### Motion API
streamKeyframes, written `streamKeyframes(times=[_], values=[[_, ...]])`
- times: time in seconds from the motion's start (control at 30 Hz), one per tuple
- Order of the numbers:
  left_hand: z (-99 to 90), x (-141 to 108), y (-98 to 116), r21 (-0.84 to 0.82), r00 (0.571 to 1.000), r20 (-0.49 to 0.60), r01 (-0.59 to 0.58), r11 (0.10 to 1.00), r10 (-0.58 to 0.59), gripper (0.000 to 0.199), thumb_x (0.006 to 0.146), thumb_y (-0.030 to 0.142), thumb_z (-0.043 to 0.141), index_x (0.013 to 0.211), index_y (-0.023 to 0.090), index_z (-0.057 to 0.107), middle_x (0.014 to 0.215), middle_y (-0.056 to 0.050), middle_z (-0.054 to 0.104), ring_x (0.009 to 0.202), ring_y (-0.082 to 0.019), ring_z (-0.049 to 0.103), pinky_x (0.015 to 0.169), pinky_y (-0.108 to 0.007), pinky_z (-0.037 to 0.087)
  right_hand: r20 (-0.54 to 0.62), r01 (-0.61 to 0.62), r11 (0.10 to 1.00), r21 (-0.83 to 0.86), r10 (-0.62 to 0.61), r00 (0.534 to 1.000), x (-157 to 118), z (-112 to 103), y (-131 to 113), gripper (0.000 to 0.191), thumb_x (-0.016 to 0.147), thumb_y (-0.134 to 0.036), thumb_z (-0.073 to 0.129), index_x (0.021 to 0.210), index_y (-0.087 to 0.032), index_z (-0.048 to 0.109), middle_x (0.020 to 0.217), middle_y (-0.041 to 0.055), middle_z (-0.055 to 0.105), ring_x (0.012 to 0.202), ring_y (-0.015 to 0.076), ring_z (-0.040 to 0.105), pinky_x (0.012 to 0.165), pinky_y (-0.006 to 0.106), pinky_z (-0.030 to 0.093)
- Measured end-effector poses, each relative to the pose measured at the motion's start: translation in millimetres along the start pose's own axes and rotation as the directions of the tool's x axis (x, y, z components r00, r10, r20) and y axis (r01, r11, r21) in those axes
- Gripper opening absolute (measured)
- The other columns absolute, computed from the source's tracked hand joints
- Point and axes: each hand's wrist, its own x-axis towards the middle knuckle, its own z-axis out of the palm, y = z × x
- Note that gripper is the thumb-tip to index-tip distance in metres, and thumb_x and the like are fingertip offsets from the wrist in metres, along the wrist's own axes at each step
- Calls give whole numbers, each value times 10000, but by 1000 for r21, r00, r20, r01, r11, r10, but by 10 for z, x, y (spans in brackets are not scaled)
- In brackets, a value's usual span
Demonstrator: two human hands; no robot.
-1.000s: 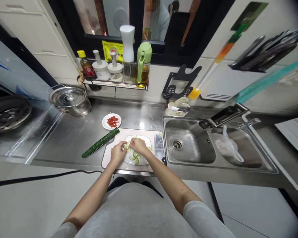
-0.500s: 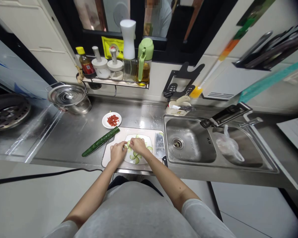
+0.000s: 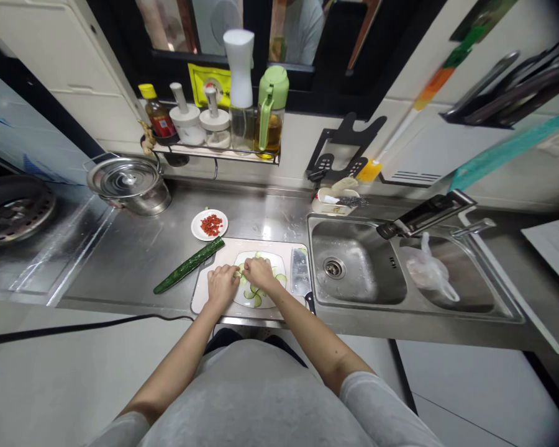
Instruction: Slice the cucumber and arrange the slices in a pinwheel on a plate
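A white plate with several thin cucumber slices rests on a pale cutting board. My left hand is over the plate's left edge, fingers bent and closed on a cucumber slice. Beside it, my right hand reaches over the plate with its fingertips pinched on slices; the fingers hide most of what they hold. A kitchen knife lies on the board to the right, its black handle over the edge. The uncut length of cucumber lies to the left, one end on the board.
Behind the board stands a small white dish of chopped red pieces. A lidded steel pot is at the back left. To the right, a double sink holds a plastic bag. Seasoning bottles line a wall shelf.
The view has shifted slightly. Both hands stay over the plate in nearly the same pose, with only small finger movement.
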Motion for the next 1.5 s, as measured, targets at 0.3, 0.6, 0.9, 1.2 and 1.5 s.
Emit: streamKeyframes(times=[0.3,0.6,0.9,1.2,1.5], values=[[-4,1,-55,-23,996,-46,-72,997,71,249,876,350,542,1028,282,728,1231,-89,554,1080,-283,482,887,-409,357,-18,-8,999,-32,7,1000,-17,-15,-8,173,898,-285,527,970,-196,656,1051,100,645,1046,245,523,882,359,328],[32,25,-87,-25,996,-42,-82,996,81,242,878,322,541,1025,275,728,1219,-92,552,1081,-282,482,905,-416,367,-33,2,998,-55,-3,999,-33,0,-40,198,912,-279,504,993,-187,659,1074,116,636,1055,257,517,874,365,334],[79,51,-132,-97,994,-95,-65,993,56,216,878,320,552,994,275,729,1173,-73,579,1056,-256,500,913,-410,384,-102,-36,999,-24,34,994,-111,-73,82,256,950,-242,422,990,-190,670,1035,93,646,972,221,536,819,314,346],[110,119,-82,-77,996,-77,-52,996,46,170,858,315,590,928,273,740,1180,-73,581,1087,-269,481,894,-401,387,-92,11,994,-105,-21,996,-92,21,24,263,959,-260,427,1005,-192,678,1011,97,646,986,226,541,853,328,333],[104,134,-100,-125,994,-101,-44,991,31,195,851,335,589,955,264,737,1144,-83,591,1063,-275,501,892,-410,398,-127,3,1000,-28,-6,992,-91,-5,52,233,930,-247,460,964,-181,680,986,100,655,945,217,547,825,315,354]])
